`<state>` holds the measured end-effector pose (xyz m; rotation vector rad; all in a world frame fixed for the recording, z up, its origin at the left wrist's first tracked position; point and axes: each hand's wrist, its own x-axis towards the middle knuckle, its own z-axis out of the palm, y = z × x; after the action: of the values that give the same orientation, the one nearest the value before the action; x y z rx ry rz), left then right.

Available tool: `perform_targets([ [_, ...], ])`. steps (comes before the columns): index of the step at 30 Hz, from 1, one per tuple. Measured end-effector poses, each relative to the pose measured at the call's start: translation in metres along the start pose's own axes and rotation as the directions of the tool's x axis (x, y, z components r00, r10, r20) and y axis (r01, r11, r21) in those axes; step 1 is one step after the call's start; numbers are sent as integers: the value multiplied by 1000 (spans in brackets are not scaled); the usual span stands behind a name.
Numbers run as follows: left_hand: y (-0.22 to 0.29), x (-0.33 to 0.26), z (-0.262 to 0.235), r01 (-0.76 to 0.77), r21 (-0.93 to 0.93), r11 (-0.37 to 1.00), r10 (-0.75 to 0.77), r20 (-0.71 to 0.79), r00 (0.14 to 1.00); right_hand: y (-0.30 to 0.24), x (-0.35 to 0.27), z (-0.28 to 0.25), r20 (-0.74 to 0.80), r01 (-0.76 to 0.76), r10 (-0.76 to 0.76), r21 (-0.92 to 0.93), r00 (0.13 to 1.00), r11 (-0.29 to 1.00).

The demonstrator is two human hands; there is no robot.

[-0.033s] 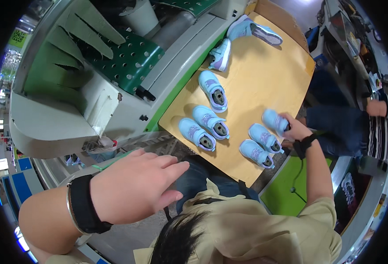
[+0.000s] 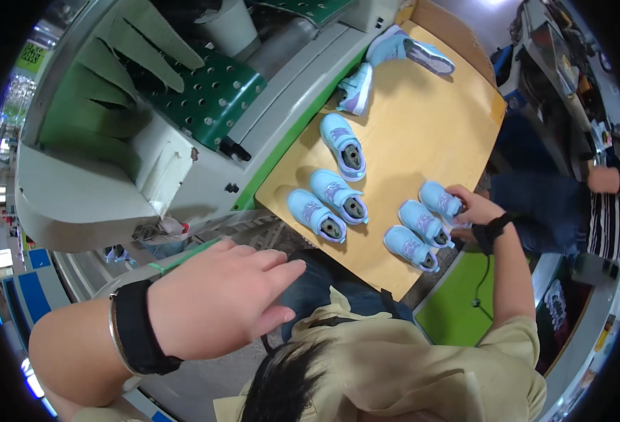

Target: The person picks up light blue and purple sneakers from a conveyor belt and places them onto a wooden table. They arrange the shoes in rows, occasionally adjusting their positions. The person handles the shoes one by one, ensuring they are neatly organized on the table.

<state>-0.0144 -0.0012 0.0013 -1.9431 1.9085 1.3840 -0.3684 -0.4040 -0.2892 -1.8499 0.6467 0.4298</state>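
My right hand (image 2: 480, 211) grips a light-blue shoe (image 2: 436, 198) by its heel end, at the right edge of a tan board (image 2: 457, 105). Just nearer to me lie two matching shoes, one (image 2: 418, 218) right beside the held one and another (image 2: 403, 243) closer still. All have lilac lacing, and dark forms show in the openings of those two. My left hand (image 2: 218, 304) hovers at the left, away from the board, fingers stretched out and thumb apart, holding nothing. Black bands circle both wrists.
Three upright shoes, one of them farther up (image 2: 343, 146), line the board's left side. At its far end several more shoes (image 2: 356, 88) lie tipped. A grey-green machine (image 2: 282, 91) with hanging flaps borders it. Another person's hand (image 2: 603, 180) shows at the right.
The shoe in my right hand has come slightly nearer and turned into line with the two beside it. My left hand has hardly moved.
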Motion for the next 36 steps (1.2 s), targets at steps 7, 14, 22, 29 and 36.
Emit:
perform_targets([
  [7,-3,0,7,-30,18,999,31,-54,998,-109,139,-65,-494,98,-214,-251,843,963],
  [14,-6,-4,5,-29,-40,999,27,-57,998,-205,292,40,-484,107,26,245,875,964],
  [22,2,-9,4,-6,-56,998,2,-75,997,-175,233,14,-402,-16,226,464,887,886],
  [29,3,-2,0,2,-17,1000,-2,-13,1000,-105,-3,-50,-286,159,8,556,958,816],
  [36,4,2,3,18,-2,1000,-18,-14,1000,-76,-133,-52,-412,264,7,595,911,759],
])
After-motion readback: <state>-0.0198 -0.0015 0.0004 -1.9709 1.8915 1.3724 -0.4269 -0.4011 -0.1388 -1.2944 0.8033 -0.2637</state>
